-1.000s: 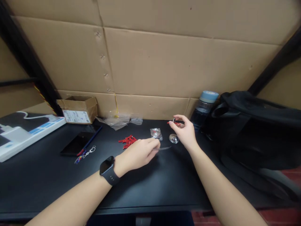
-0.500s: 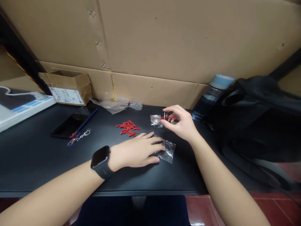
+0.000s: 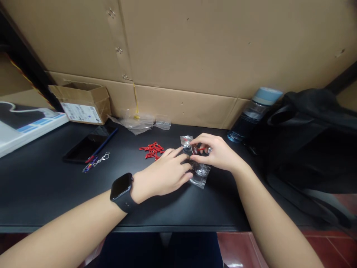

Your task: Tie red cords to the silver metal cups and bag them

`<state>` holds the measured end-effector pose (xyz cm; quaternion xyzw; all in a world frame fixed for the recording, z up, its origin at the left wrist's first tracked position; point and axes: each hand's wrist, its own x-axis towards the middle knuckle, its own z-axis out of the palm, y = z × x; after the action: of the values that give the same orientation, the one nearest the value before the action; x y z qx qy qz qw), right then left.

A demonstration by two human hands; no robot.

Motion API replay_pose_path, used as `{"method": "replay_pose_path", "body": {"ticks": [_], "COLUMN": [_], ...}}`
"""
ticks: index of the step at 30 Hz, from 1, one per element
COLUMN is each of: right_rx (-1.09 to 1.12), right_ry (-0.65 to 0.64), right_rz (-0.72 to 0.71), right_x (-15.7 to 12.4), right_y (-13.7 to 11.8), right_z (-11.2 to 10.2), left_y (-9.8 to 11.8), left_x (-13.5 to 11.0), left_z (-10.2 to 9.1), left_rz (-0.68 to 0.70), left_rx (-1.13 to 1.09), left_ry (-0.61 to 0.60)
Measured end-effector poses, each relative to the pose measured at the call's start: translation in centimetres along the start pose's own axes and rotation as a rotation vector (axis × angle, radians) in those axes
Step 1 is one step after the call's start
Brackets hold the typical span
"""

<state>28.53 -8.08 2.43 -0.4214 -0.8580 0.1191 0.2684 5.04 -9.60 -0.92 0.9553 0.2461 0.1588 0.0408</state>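
Your right hand (image 3: pixel 219 152), right of the frame's centre, pinches a small round disc (image 3: pixel 194 150) with a red cord (image 3: pixel 202 149) on it between thumb and fingertips; your left hand (image 3: pixel 170 173) is spread palm down at the centre, gripping nothing that you can see, its fingertips resting on a clear plastic bag (image 3: pixel 200 181). The relation that counts is disc to bag: the disc sits just above the bag in the frame, tipped up on edge, its narrow outline running roughly up and down, while the bag spreads out from under your left fingers toward the lower right. Your left hand is the nearer one to the bag; whether its mouth is open, you cannot tell. The disc looks hard and glossy with a dark face, the cord soft and thin, the bag crinkled film full of bright glints. A second clear packet (image 3: pixel 185 140) lies just above your left fingertips, shiny and creased. Left of it, a tangle of red cord loops (image 3: pixel 152 149) is heaped on the smooth, matt black tabletop (image 3: pixel 92 208), partly behind your left hand. Ribbed brown cardboard (image 3: pixel 181 48) fills the upper frame.
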Motion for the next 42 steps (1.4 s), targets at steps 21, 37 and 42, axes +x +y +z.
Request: {"method": "replay_pose_path", "body": {"ticks": [21, 37, 42], "right_rx": [0.002, -0.042, -0.098], "right_ry": [-0.158, -0.355, -0.398], "right_rz": [-0.060, 0.119, 0.185], "right_x": [-0.1, -0.7, -0.7], "right_y": [-1.2, -0.9, -0.4], "right_z": [-0.3, -0.7, -0.7], "left_y": [-1.0, -1.1, -0.7], "left_x": [0.7, -0.3, -0.6], "left_z": [-0.1, 0.3, 0.2], "left_rz": [0.031, -0.046, -0.013], "left_rx": [0.120, 0.128, 0.110], "left_ry": [-0.010, -0.068, -0.099]}}
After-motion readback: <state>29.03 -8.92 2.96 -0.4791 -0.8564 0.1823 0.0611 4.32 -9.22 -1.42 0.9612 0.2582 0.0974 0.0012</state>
